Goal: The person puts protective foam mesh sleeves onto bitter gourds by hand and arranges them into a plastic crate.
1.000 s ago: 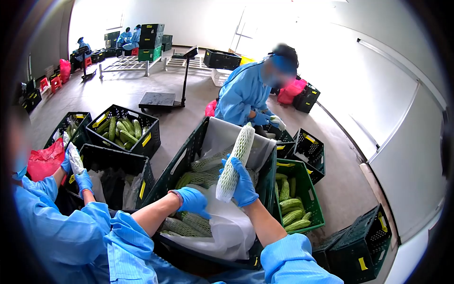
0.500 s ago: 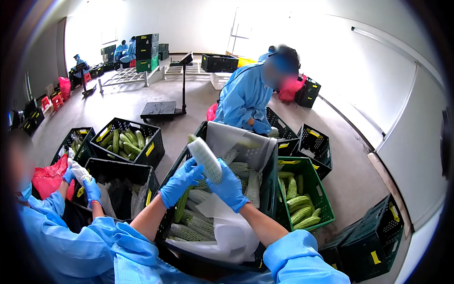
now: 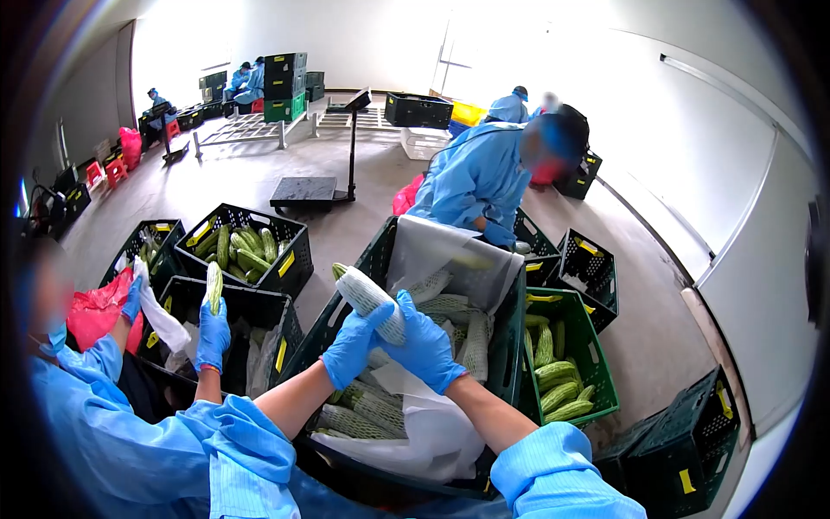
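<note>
A bitter melon (image 3: 365, 292) in a white foam net sleeve is held up above a dark crate, tilted with its bare green tip to the upper left. My left hand (image 3: 353, 344), in a blue glove, closes on its lower side. My right hand (image 3: 425, 344), also gloved, wraps the lower right end. Below both hands, the crate (image 3: 510, 355) holds several netted melons (image 3: 372, 411) in layers. White liner sheet (image 3: 432, 432) lies over part of them, and another sheet (image 3: 432, 251) hangs up at the far side.
At left, a co-worker's gloved hand (image 3: 213, 337) holds a bare melon (image 3: 213, 290). Another co-worker (image 3: 471, 182) bends over crates ahead. A green crate of melons (image 3: 558, 372) stands right, another crate (image 3: 294, 268) front left. A platform scale (image 3: 307, 190) stands beyond.
My left hand has moved in beside my right hand at the melon's lower part. The view has shifted slightly. The co-worker at left has raised a bare melon upright.
</note>
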